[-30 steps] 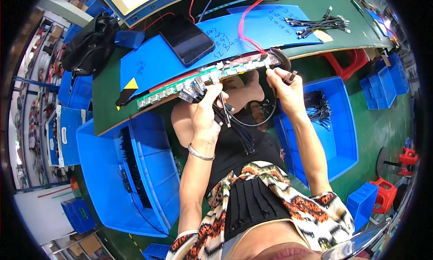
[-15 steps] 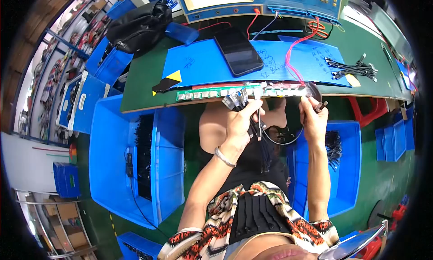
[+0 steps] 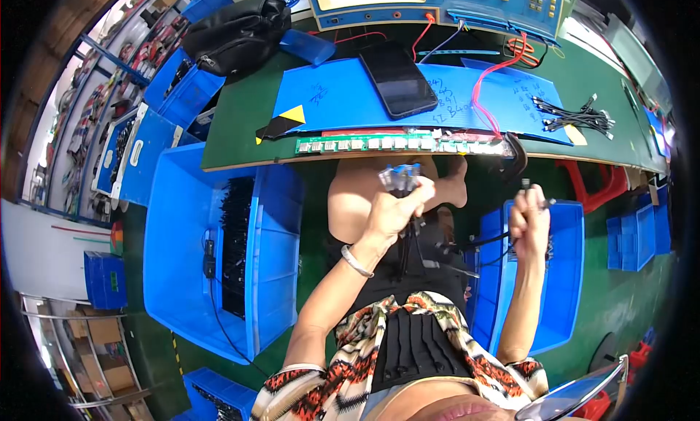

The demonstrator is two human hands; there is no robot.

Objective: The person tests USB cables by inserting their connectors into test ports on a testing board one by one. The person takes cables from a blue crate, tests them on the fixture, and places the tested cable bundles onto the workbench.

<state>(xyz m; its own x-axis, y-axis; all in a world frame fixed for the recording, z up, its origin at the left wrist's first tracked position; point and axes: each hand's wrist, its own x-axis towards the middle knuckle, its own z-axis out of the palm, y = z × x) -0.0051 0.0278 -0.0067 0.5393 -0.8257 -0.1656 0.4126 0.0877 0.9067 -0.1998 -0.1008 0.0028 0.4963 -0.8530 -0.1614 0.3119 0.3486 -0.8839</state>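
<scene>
My left hand (image 3: 397, 211) is closed round a bundle of black cables (image 3: 410, 249), their connector ends bunched above the thumb. My right hand (image 3: 531, 224) grips a black cable (image 3: 493, 238), with small plugs sticking out past the fingers. Both hands are below the table's front edge, apart from the green circuit board strip (image 3: 357, 144) with its row of metal sockets. At the strip's right end sits a dark curved piece (image 3: 516, 157), and pink-red wires (image 3: 481, 93) run up from there.
Blue bins stand at my left (image 3: 273, 268) and right (image 3: 569, 290), with black cables inside. On the table (image 3: 240, 122) lie a phone (image 3: 397, 82), a blue sheet (image 3: 313, 93), several black cables (image 3: 576, 118) and a black bag (image 3: 237, 34). A blue instrument (image 3: 445, 5) stands behind.
Both hands have pulled back from the board strip. My right hand has moved down and outward with its cable, towards the right bin. My left hand keeps its bundle. The view has shifted slightly.
</scene>
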